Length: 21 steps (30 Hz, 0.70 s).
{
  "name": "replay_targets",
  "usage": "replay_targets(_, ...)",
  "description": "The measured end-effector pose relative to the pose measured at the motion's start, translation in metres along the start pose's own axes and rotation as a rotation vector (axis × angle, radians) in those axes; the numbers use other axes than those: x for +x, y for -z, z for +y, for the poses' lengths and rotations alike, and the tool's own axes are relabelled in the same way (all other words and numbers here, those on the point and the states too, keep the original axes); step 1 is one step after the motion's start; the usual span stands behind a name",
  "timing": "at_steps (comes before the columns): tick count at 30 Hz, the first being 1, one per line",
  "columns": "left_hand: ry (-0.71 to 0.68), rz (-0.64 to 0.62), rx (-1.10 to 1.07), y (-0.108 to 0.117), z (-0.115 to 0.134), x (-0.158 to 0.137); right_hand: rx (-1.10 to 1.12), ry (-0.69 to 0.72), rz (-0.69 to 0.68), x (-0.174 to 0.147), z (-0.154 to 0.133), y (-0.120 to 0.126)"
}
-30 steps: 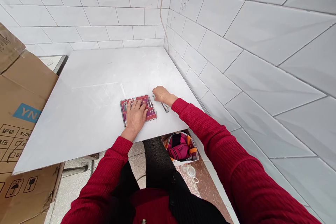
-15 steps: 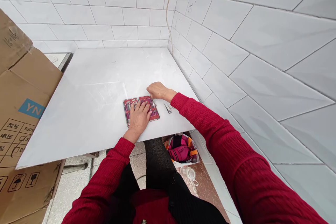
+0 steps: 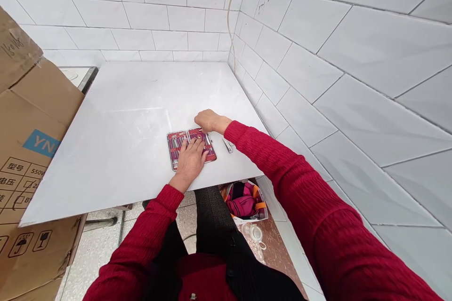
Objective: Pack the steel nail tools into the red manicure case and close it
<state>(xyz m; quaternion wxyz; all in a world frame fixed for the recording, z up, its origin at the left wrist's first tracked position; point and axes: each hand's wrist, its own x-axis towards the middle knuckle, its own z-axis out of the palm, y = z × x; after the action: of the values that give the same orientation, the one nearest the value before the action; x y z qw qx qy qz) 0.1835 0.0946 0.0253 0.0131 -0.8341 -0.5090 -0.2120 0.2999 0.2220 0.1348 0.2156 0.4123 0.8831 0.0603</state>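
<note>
An opened manicure set case [image 3: 172, 154] with a red lining lies on the white table, slim metal tools strapped in both halves. My left hand [image 3: 191, 159] rests palm-down across the middle and right half, fingers stretched out and lightly spread. At the top edge of the right half, my right hand [image 3: 209, 120] is closed in a pinch; whatever its fingers hold is hidden beneath the hand. A silver nail clipper [image 3: 228, 146] lies on the table just right of the case, with another small metal item partly covered by my right sleeve.
The white table [image 3: 130, 84] meets tiled walls at the back and right. A large cardboard box [image 3: 38, 113] stands along the left edge. Below the front edge on the right are a bag of pink cloth [image 3: 243, 202] and a clear plastic container [image 3: 254, 233].
My left hand has slid slightly right, uncovering more tools in the left half of the case. My right hand stays closed at the top edge, shifted a little left.
</note>
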Motion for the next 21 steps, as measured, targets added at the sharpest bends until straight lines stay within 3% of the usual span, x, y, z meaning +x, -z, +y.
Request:
replay_targets(8, -0.017, 0.024, -0.003, -0.004, -0.002, -0.001, 0.135, -0.012, 0.024, 0.009, 0.004, -0.009)
replay_targets(21, -0.010, 0.042, -0.016, -0.009, -0.004, -0.003, 0.237, 0.022, 0.075, -0.003, 0.004, -0.008)
